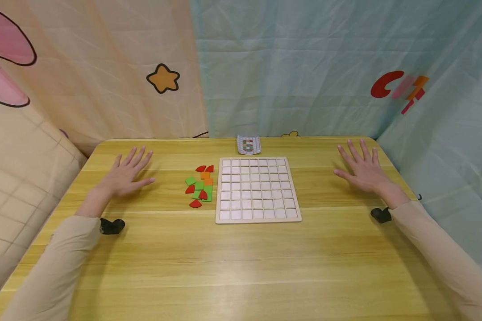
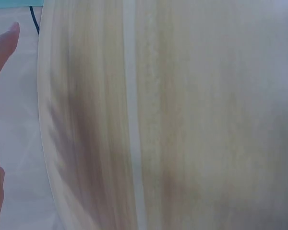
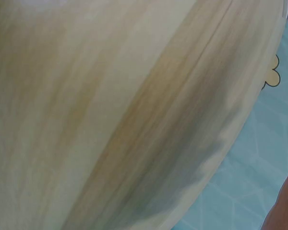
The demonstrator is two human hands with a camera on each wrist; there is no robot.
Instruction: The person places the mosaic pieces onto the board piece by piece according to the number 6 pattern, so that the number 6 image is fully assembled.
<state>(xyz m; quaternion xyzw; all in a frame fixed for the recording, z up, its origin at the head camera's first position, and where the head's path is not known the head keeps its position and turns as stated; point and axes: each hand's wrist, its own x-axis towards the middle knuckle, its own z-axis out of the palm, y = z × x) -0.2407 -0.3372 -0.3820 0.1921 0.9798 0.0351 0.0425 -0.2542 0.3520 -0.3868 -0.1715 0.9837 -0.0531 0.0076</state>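
Pieces (image 1: 199, 185) left of board (image 1: 256, 195), card (image 1: 248, 145) behind board

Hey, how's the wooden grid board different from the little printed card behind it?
The wooden grid board is much larger than the printed card. The board's squares are blank, while the card shows a coloured figure resembling a 6. The board lies flat, whereas the card looks slightly curled. Both carry a grid.

Soft glare on the table (image 1: 249, 263); wrist views seem hazy.
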